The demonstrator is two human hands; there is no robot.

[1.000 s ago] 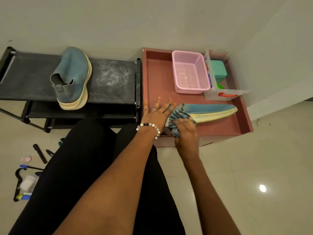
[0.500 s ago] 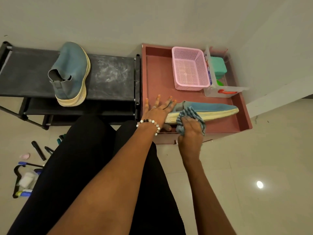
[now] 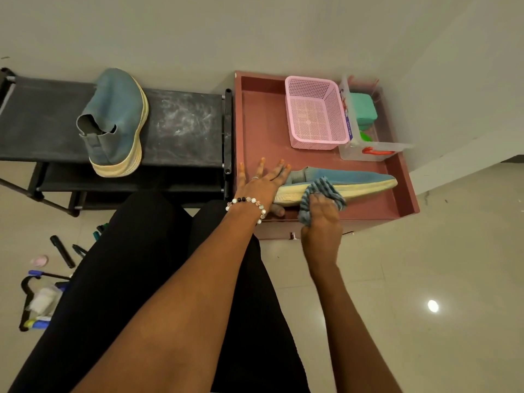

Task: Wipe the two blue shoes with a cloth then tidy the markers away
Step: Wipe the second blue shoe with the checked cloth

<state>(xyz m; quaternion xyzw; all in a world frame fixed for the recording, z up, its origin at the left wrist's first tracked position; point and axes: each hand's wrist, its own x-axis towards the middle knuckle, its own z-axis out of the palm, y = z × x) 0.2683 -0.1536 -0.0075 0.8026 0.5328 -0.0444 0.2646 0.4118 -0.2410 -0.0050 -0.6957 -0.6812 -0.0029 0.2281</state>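
One blue shoe (image 3: pixel 351 180) lies on its side in the reddish tray (image 3: pixel 261 131), sole toward me. My left hand (image 3: pixel 263 182) rests flat against its heel, fingers straight, thumb under the sole. My right hand (image 3: pixel 320 219) grips a striped blue cloth (image 3: pixel 321 188) and presses it on the pale sole near the middle. The second blue shoe (image 3: pixel 116 120) sits on the black shoe rack (image 3: pixel 181 129) at the left. Black and blue markers (image 3: pixel 62 251) lie scattered on the floor at the lower left.
A pink basket (image 3: pixel 314 114) and a clear plastic box (image 3: pixel 365 148) with a green item stand at the back of the tray. A black hanger and small bits lie by the markers. My black-clad legs fill the foreground. Walls close in behind and right.
My right hand has slid the cloth rightward along the sole, from the heel toward the middle. My left hand stays on the heel. The view has shifted slightly.
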